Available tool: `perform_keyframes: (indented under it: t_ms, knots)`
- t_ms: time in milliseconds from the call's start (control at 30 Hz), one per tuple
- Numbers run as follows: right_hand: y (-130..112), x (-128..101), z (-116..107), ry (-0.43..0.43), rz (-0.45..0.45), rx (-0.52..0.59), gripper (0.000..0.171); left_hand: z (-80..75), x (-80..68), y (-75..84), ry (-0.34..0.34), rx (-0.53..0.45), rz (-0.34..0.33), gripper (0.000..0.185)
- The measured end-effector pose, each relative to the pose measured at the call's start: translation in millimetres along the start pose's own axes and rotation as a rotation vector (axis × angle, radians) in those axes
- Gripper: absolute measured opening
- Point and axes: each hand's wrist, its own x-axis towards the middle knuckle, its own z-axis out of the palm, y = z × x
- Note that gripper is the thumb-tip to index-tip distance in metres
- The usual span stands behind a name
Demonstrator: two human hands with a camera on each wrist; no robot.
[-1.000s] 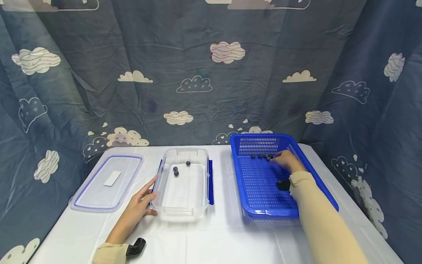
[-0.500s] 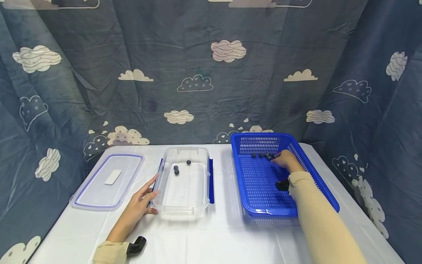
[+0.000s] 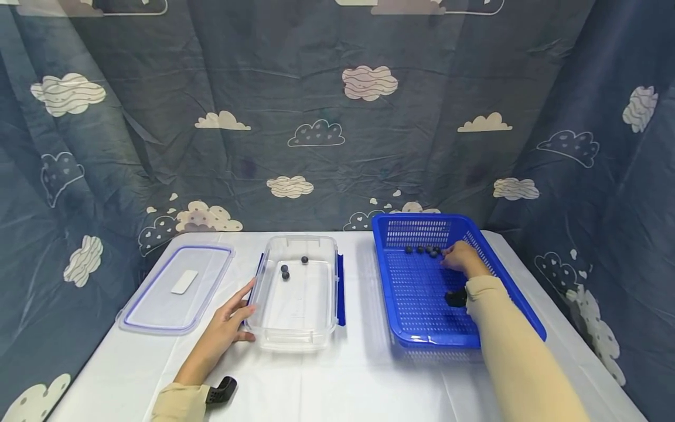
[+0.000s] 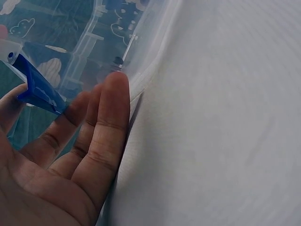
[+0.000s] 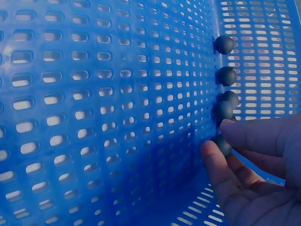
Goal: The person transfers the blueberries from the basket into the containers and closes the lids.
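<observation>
My right hand point(image 3: 462, 259) is inside the blue basket point(image 3: 391, 305), near its back wall. In the right wrist view, thumb and forefinger pinch a blueberry point(image 5: 223, 145) at the end of a row. Several other blueberries point(image 5: 227, 76) lie along the wall beside these fingertips. On the left, my left hand point(image 3: 221, 331) rests against the side of a clear plastic container point(image 3: 292, 346), fingers extended and nearly straight. The left wrist view shows the fingers point(image 4: 110, 127) at the container wall by a blue clip point(image 4: 40, 89). Three blueberries point(image 3: 285, 275) sit inside the container.
A clear lid point(image 3: 158, 316) with a blue-lined edge lies at the left of the white-covered table point(image 3: 348, 387), with a small white rectangle point(image 3: 184, 282) on it. Blue side clips point(image 3: 341, 290) hang open from the container. A cloud-patterned curtain point(image 3: 316, 164) encloses the table.
My right hand has drawn slightly right, so the fingertips stand a little apart from the other blueberries. The left hand keeps its place at the container. The head view has shifted slightly.
</observation>
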Motion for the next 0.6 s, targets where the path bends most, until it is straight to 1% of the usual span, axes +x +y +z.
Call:
perform_keyframes:
  t_ms: [167, 333, 500, 600]
  knots:
    - [0.5, -5.3, -4.6, 0.020, -0.001, 0.015, 0.032, 2.3, 1.6, -0.5, 0.013, 0.007, -0.001, 0.061]
    - [-0.1, -6.5, -5.1, 0.028, 0.033, 0.065, 0.019, 3.2, 2.8, -1.7, 0.026, 0.022, 0.004, 0.062]
    - [1.1, -3.5, -5.5, 0.012, 0.064, 0.126, 0.017, 3.3, 3.2, -2.4, 0.024, 0.014, 0.008, 0.062]
    - [3.0, -1.0, -6.2, 0.011, 0.072, 0.134, 0.016, 3.1, 3.5, -2.4, 0.023, 0.016, 0.009, 0.062]
